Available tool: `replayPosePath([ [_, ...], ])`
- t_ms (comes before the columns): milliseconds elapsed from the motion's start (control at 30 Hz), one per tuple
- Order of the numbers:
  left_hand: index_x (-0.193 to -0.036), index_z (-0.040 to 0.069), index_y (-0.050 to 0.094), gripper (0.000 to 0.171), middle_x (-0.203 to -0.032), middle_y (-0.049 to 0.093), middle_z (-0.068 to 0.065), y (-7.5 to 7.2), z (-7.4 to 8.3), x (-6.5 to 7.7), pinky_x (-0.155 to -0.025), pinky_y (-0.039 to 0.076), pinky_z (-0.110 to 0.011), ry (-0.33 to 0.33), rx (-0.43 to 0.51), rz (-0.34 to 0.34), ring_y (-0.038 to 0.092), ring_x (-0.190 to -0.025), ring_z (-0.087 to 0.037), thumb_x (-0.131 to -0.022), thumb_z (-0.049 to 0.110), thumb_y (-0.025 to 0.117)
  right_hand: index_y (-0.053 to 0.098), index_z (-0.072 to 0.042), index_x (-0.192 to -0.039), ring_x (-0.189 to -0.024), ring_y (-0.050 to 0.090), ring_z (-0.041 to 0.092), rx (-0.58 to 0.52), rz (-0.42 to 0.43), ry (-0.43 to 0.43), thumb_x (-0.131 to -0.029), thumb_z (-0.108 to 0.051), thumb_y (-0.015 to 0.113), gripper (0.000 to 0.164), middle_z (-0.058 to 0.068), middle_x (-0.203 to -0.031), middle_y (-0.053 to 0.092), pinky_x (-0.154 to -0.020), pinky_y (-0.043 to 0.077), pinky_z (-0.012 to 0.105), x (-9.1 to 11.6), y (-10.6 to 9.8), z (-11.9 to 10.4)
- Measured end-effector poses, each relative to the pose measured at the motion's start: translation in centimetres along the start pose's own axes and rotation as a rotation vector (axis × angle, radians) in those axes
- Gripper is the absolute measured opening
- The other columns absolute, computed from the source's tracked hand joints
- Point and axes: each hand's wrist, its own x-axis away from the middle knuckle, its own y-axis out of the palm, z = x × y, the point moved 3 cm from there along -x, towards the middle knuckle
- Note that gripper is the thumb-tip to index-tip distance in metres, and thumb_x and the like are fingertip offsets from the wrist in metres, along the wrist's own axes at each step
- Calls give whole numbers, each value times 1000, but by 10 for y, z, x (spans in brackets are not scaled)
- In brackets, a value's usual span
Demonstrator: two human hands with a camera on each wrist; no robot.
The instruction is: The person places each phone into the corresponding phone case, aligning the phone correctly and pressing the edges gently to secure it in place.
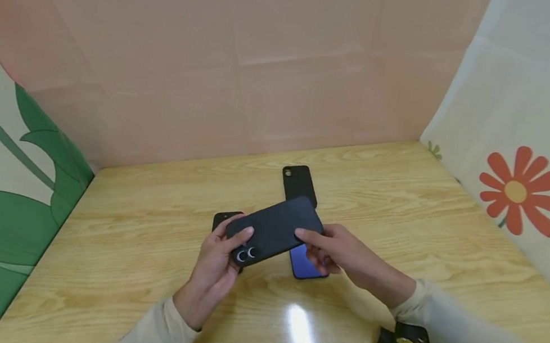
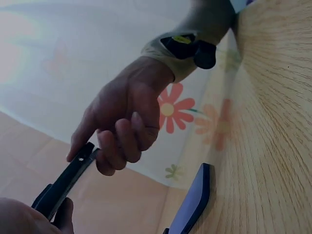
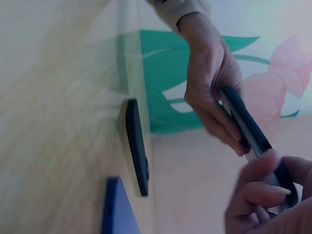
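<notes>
Gripping opposite ends, the left hand (image 1: 214, 269) and right hand (image 1: 344, 249) have this dark phone (image 1: 276, 228) kinda lengthwise between them, lenses (image 1: 246, 254) left-side.

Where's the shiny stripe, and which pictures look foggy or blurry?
Head view: a white glare streak on the table; left wrist view: top left glows white, the right hand looks dim; right wrist view: pale and hazy, the right hand's fingers slightly soft.

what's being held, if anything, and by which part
A dark phone or phone case: the left hand grips its camera end, the right hand pinches it near the other end.
</notes>
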Motion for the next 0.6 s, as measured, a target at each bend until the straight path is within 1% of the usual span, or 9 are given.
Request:
replayPosePath([
  [133, -140, 4, 52, 51, -137, 57, -17, 3, -3, 1, -85, 59, -27, -49, -44, -39, 69, -107, -16, -91, -8, 62, 55, -11, -72, -51, 49, 7, -91, 58, -22, -98, -40, 59, 39, -5, -61, 57, -45, 31, 19, 2, 0, -1],
  [200, -142, 0, 51, 52, -139, 56, -20, 4, -5, 2, -86, 59, -27, -55, -68, -55, 69, -108, -16, -92, -8, 61, 55, -12, -73, -52, 49, 7, -87, 56, -26, -99, -40, 59, 39, -5, -63, 57, -45, 31, 19, 2, 3, -1],
  [300, -141, -4, 50, 51, -138, 57, -22, 6, -7, 5, -87, 58, -26, -45, -89, -55, 69, -108, -16, -92, -7, 61, 57, -11, -72, -51, 48, 6, -51, -13, -4, -99, -41, 58, 39, -5, -63, 56, -45, 30, 19, 2, 13, 2],
  [400, -141, -5, 49, 51, -139, 55, -22, 9, -10, 9, -89, 57, -27, -45, -96, -59, 67, -110, -17, -92, -7, 62, 61, -9, -77, -51, 49, 6, -33, -99, 20, -98, -42, 57, 40, -5, -63, 57, -44, 30, 19, 3, 27, 8],
  [500, -142, -3, 48, 52, -143, 50, -22, 12, -14, 13, -93, 56, -26, -61, -93, -77, 63, -118, -19, -92, -5, 63, 63, -6, -83, -51, 51, 6, -70, -137, 25, -98, -40, 58, 37, -6, -65, 58, -45, 31, 19, 4, 39, 15],
  [567, -143, -2, 46, 53, -146, 49, -22, 15, -16, 16, -95, 55, -26, -79, -78, -92, 62, -122, -20, -93, -2, 64, 63, -7, -85, -51, 50, 5, -120, -152, 21, -99, -38, 58, 35, -7, -65, 59, -45, 31, 18, 6, 42, 17],
  [600, -144, -1, 45, 54, -146, 49, -22, 15, -16, 17, -96, 54, -25, -87, -72, -103, 61, -123, -19, -93, 1, 65, 64, -8, -85, -52, 49, 4, -152, -157, 19, -99, -37, 57, 33, -7, -65, 59, -47, 33, 18, 7, 44, 17],
])
